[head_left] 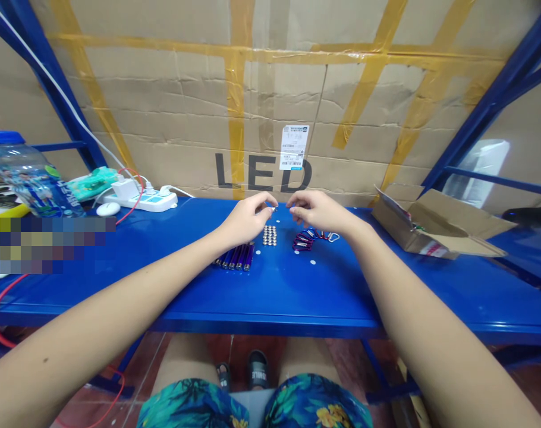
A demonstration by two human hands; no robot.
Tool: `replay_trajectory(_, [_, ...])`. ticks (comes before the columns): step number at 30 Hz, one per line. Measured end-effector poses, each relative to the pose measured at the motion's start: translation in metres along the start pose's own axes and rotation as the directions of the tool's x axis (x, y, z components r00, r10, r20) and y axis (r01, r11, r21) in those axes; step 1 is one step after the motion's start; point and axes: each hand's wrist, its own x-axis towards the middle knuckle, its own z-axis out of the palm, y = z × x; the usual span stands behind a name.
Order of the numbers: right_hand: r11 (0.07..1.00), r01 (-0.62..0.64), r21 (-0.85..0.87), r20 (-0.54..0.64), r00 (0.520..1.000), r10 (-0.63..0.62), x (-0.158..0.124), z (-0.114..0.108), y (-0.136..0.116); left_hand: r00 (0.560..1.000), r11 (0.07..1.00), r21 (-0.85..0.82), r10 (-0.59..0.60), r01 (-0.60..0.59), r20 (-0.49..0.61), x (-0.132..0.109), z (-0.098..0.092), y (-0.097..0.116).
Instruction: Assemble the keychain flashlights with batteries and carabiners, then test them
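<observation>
My left hand [249,215] pinches a small silvery part [273,208] above the blue table [270,291]. My right hand [313,209] hovers close beside it, fingers curled and pressed together; what they hold is hidden. Below the hands lies a block of small silvery button cells [269,235]. A row of purple tubes [235,257] lies under my left wrist. A heap of purple and red clips with rings [308,239] lies under my right hand.
An open cardboard box [435,224] sits at the right. At the back left are a white power strip [146,199], a white mouse [108,208] and a water bottle [34,181]. A large cardboard wall marked LED [261,107] closes the back.
</observation>
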Motion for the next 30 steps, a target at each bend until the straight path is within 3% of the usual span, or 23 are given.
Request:
replay_trajectory(5, [0.945,-0.261,-0.2,-0.056,0.965,0.255,-0.012,-0.032,0.027,0.999,0.997,0.068,-0.027,0.029,-0.036,0.002,-0.005,-0.004])
replay_trajectory(7, [0.852,-0.43,-0.298,0.0,0.893,0.451,-0.02,-0.041,0.038,0.998,0.995,0.1,-0.022,0.028,-0.053,0.002,-0.006,-0.006])
replay_trajectory(10, [0.725,-0.598,-0.341,0.122,0.737,0.665,-0.03,-0.044,0.046,0.996,0.991,0.127,-0.038,0.048,-0.08,0.003,-0.009,-0.008])
replay_trajectory(12, [0.707,-0.633,-0.314,0.163,0.698,0.697,-0.033,-0.041,0.046,0.995,0.989,0.131,-0.05,0.061,-0.085,0.004,-0.011,-0.009])
replay_trajectory(20, [0.703,-0.651,-0.286,0.19,0.68,0.708,-0.034,-0.032,0.038,0.995,0.99,0.128,-0.051,0.062,-0.084,0.004,-0.013,-0.011])
replay_trajectory(27, [0.597,-0.646,-0.476,0.17,0.598,0.783,-0.038,-0.036,0.047,0.996,0.989,0.131,-0.058,0.067,-0.074,0.003,-0.014,-0.01])
replay_trajectory(30, [0.57,-0.64,-0.515,0.152,0.587,0.795,-0.037,-0.035,0.049,0.995,0.987,0.145,-0.066,0.075,-0.072,0.003,-0.014,-0.01])
